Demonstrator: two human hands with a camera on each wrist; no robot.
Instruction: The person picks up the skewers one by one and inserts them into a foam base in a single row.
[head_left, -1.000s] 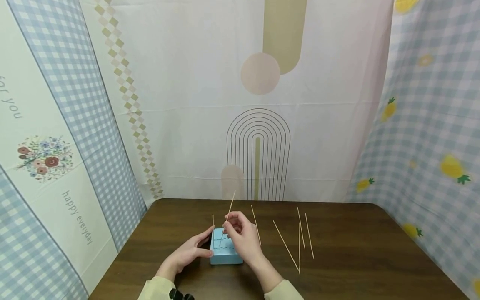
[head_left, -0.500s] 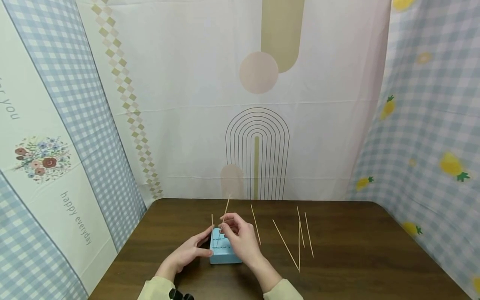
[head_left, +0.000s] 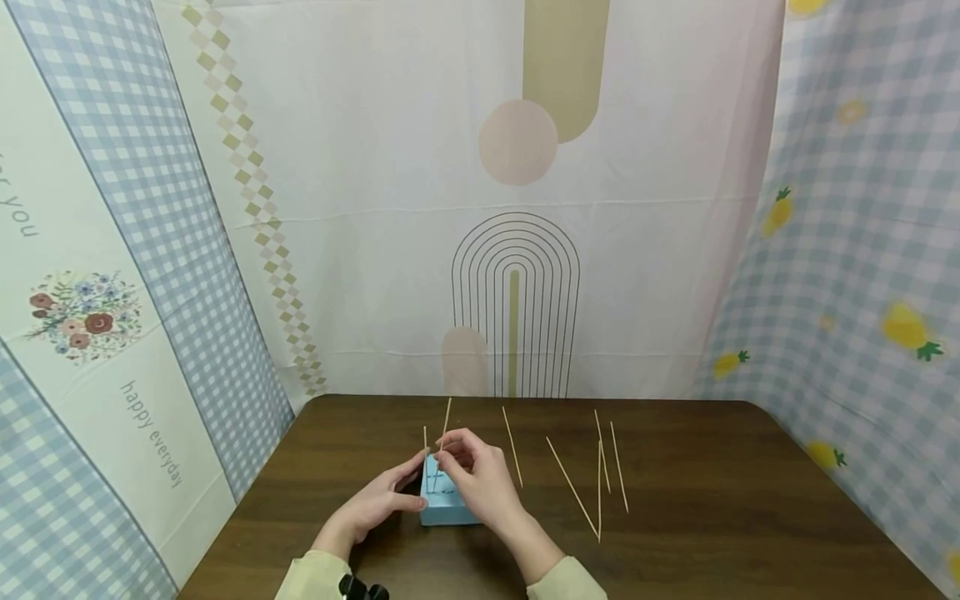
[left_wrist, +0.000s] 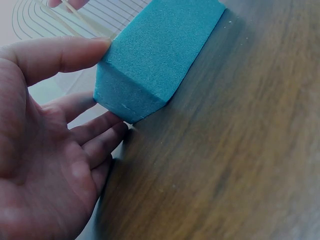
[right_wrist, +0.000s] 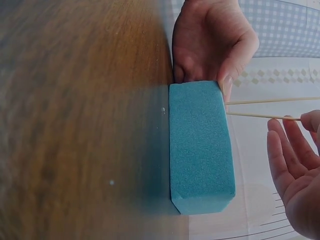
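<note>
A light blue foam block [head_left: 450, 514] sits on the table in front of me. My left hand [head_left: 372, 506] grips its left end, the thumb at the near top edge and the fingers at the far side and end, as the left wrist view shows. One thin bamboo skewer [head_left: 425, 438] stands upright in the block's top near that hand. Above the block, my right hand [head_left: 482, 481] pinches a second skewer [right_wrist: 262, 116] between thumb and fingertips. It leans slightly, and its lower end meets the block's top; how deep it sits cannot be seen.
Several loose skewers lie on the brown table [head_left: 697, 500] to the right: one skewer [head_left: 512, 447] just beyond my right hand, a slanted skewer [head_left: 572, 487] and others farther right. A patterned cloth [head_left: 375, 292] hangs behind the table's far edge.
My right hand has moved a little left and tipped its skewer closer to upright, with the top end now lower. My left hand and the block have stayed in place.
</note>
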